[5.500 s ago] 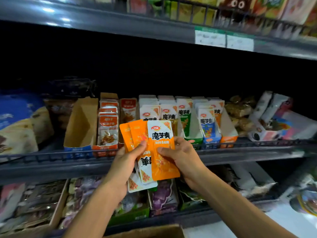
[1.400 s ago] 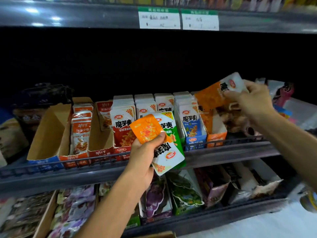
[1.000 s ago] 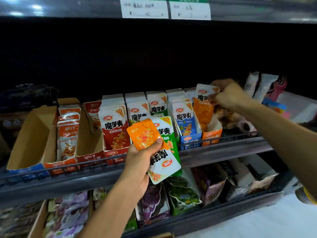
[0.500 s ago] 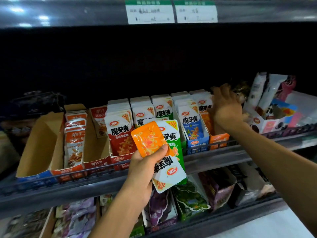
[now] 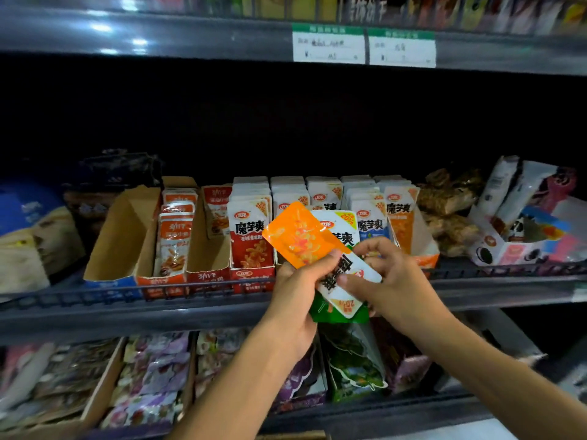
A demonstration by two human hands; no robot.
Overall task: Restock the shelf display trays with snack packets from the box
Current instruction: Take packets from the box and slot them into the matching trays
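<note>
Both hands up in front of the middle shelf, near its front rail.

L hand: fingers and thumb curled round a fanned bunch of snack packets. Orange packet on top, tilted to the upper left, thumb pressing its lower edge. Behind it a green-and-white packet stands upright; green bottom edge shows below the hands.

R hand: just right of the L, touching the same bunch. Thumb and forefinger pinch a white packet w/ orange corner, which lies upside down across the front of the bunch. Other R fingers curled; what's under them is hidden.

So held packets sit between the two hands, in front of the trays, not in any tray.

Trays on shelf, l to r:
- empty-looking brown carton tray, far left
- tray of orange fish-snack packets
- red tray, full, packets upright
- blue tray, partly hidden by the bunch
- orange tray, far right of the row, packets upright towards its back.

Right of the trays: loose brown snack bags.

Lower shelf: purple and green bags, blurred. Two price tags on the upper shelf edge.
</note>
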